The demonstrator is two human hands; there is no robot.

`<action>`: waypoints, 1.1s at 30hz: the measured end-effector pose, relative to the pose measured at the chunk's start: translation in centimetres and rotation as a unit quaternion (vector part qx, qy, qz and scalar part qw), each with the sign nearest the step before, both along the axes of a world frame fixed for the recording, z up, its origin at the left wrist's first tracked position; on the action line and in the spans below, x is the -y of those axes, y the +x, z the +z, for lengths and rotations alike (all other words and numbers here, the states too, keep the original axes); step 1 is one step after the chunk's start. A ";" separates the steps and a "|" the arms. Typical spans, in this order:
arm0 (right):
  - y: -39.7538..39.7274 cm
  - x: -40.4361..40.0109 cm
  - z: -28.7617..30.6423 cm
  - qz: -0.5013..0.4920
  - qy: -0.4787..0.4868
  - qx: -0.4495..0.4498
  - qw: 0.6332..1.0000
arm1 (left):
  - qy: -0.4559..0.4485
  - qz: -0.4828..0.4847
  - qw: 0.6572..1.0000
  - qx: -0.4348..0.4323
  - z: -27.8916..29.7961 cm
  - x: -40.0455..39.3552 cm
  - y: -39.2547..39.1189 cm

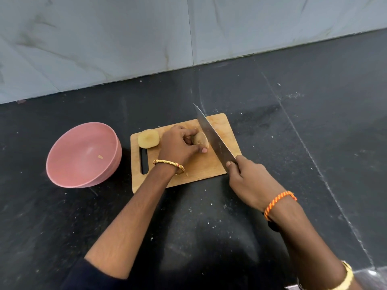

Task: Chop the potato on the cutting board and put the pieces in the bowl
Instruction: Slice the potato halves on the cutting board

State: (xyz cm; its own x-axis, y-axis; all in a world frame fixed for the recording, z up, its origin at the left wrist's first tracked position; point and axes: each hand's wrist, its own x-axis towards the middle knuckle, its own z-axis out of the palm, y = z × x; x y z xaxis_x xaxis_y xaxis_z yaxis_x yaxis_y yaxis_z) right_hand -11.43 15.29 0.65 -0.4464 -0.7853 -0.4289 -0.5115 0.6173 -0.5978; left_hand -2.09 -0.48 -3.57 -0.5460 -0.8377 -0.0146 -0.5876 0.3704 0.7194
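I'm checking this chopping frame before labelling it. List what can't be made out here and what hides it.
1. Head view: most of the potato piece being held is covered by the left hand, so its shape is unclear.
2. Head view: the knife handle is wrapped by the right hand.
3. Head view: whether the blade touches the cutting board cannot be told.
4. Head view: the speck in the bowl is too small to identify.

Gold bangle [168,163], orange thread wristband [279,203]
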 end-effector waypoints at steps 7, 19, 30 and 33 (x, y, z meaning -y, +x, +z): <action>-0.5 2.6 -1.2 -0.022 -0.010 0.025 0.999 | -0.007 -0.016 1.000 0.016 0.0 0.3 -0.1; -0.5 3.2 -0.3 0.016 0.027 0.011 0.999 | 0.001 -0.007 1.000 -0.021 -0.2 0.0 0.2; 0.5 -1.8 -0.6 0.005 0.055 0.015 0.998 | 0.005 0.011 0.998 -0.064 -0.5 -0.4 0.5; -0.6 -3.2 0.7 0.000 0.057 0.051 0.997 | 0.018 0.029 0.996 -0.088 -0.9 -0.7 0.7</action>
